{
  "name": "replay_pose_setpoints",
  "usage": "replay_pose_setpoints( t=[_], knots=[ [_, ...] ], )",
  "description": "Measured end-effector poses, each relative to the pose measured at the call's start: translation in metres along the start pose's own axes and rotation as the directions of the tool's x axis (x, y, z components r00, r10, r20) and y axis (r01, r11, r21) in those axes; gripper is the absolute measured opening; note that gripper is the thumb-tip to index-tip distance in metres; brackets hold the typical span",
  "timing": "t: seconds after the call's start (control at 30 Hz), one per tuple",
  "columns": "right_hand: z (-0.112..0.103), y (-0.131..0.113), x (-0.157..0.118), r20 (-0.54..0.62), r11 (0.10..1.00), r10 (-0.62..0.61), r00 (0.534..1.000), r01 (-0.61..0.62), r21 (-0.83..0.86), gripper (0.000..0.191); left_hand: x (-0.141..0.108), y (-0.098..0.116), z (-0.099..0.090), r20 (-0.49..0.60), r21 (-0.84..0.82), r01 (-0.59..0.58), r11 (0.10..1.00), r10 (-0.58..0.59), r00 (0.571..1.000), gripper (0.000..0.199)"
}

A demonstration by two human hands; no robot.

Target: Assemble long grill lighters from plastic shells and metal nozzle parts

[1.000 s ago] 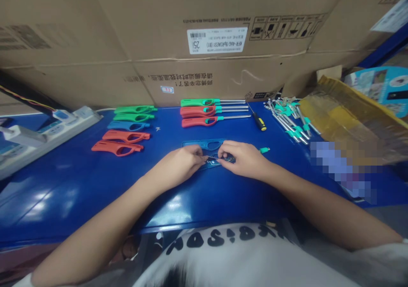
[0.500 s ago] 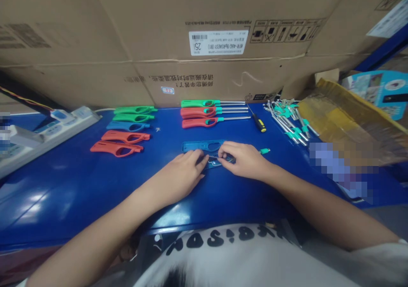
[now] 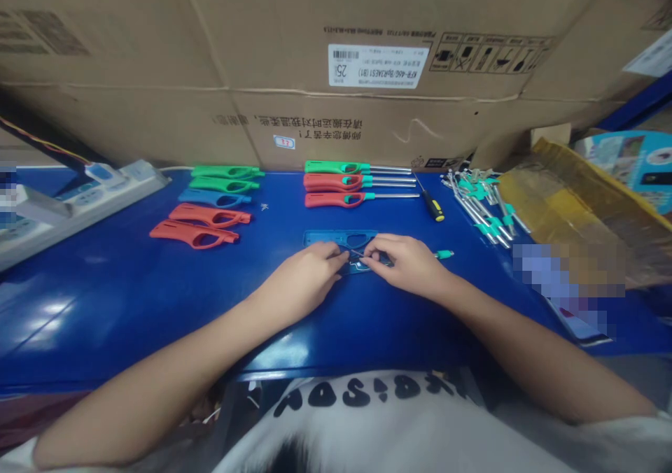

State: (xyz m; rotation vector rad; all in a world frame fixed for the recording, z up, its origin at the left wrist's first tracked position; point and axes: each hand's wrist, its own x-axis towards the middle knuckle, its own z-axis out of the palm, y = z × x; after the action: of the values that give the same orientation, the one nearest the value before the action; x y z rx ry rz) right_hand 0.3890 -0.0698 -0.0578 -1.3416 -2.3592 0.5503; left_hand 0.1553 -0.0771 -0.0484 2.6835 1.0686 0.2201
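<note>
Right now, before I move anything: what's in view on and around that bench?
workbench: one, blue, under everything
long-nozzle lighters: four, one green and three red, back centre
lighter shells: five, two green, one blue, two red, back left
open lighter shell: one, blue, under the hands
thin wire: one, dark, at the fingertips
screwdriver: one, yellow and black, back right
metal nozzles: several, steel and teal, heaped right
power strip: one, white, far left
cardboard carton: one, brown, behind the bench
left hand: on the shell
right hand: on the shell
</note>
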Motion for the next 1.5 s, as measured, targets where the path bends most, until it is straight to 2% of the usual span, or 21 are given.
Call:
replay_pose_setpoints(
  t=[0.17, 0.47, 0.57, 0.7, 0.83, 1.03, 1.23, 1.33, 1.5],
  knots=[
    [0.002, 0.002, 0.002, -0.031, 0.997, 0.071, 0.997, -0.071, -0.004, 0.014, 0.001, 0.0, 0.002, -0.034, -0.053, -0.003, 0.999, 0.001, 0.999, 0.032],
    [0.008, 0.002, 0.003, -0.051, 0.992, 0.106, 0.993, -0.103, 0.07, 0.016, 0.002, 0.0, 0.004, -0.077, -0.082, -0.031, 0.996, 0.025, 0.997, 0.03],
    [0.007, 0.0, 0.003, -0.035, 0.992, 0.112, 0.993, -0.11, 0.055, 0.016, 0.001, 0.004, 0.002, -0.045, -0.027, -0.037, 0.999, 0.035, 0.998, 0.027],
    [0.005, -0.001, 0.003, -0.023, 0.991, 0.132, 0.991, -0.131, 0.016, 0.015, 0.001, 0.014, -0.001, 0.017, 0.117, 0.006, 0.993, -0.008, 1.0, 0.027],
    [0.006, -0.002, 0.003, -0.015, 0.993, 0.115, 0.993, -0.115, 0.009, 0.016, 0.001, 0.016, -0.001, 0.057, 0.208, -0.022, 0.978, 0.011, 0.998, 0.025],
    [0.013, -0.003, 0.001, -0.03, 0.998, 0.061, 0.998, -0.061, 0.001, 0.018, 0.002, 0.015, 0.002, 0.054, 0.243, -0.046, 0.969, 0.034, 0.998, 0.026],
    [0.013, -0.005, -0.001, -0.046, 0.998, 0.058, 0.997, -0.059, -0.015, 0.019, 0.001, 0.021, 0.002, 0.074, 0.299, -0.025, 0.954, 0.003, 0.997, 0.025],
    [0.008, -0.005, -0.001, -0.036, 0.998, 0.064, 0.997, -0.064, 0.015, 0.018, -0.001, 0.019, 0.0, 0.047, 0.273, 0.002, 0.962, -0.016, 0.999, 0.024],
    [-0.009, -0.005, -0.001, 0.032, 0.984, 0.059, 0.998, -0.064, 0.164, 0.012, -0.003, 0.013, -0.007, 0.027, 0.122, 0.077, 0.99, -0.081, 0.996, 0.025]
  ],
)
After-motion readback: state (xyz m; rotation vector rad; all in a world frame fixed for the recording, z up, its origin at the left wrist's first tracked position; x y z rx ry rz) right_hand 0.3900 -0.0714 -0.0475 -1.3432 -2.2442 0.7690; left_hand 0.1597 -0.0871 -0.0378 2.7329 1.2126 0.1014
